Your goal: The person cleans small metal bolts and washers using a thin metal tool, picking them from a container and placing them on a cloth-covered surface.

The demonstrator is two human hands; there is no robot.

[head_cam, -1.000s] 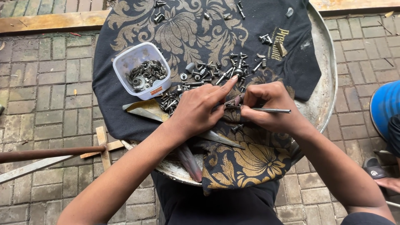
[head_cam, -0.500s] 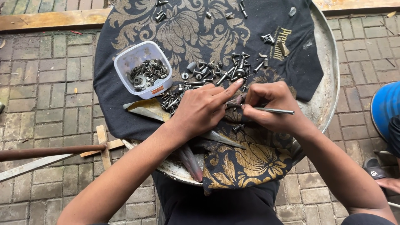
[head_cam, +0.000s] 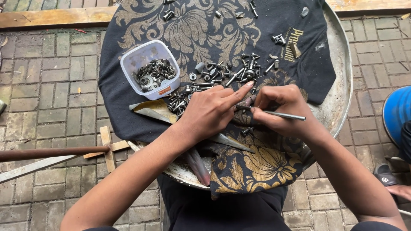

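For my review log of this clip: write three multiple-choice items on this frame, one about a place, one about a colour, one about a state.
1. Where does the white plastic tub stand?
A. on the dark patterned cloth, left of the loose screws
B. on the brick paving
C. on the wooden plank

2. What colour is the cloth's floral pattern?
A. silver
B. gold
C. red

3. What is the right hand doing?
A. resting flat and empty
B. lifting the tub
C. pinching a thin metal rod

Answers:
1 A, the tub sits on the cloth, with the screw pile to its right.
2 B, gold flowers show on black fabric.
3 C, the fingers close on the rod, beside the left hand.
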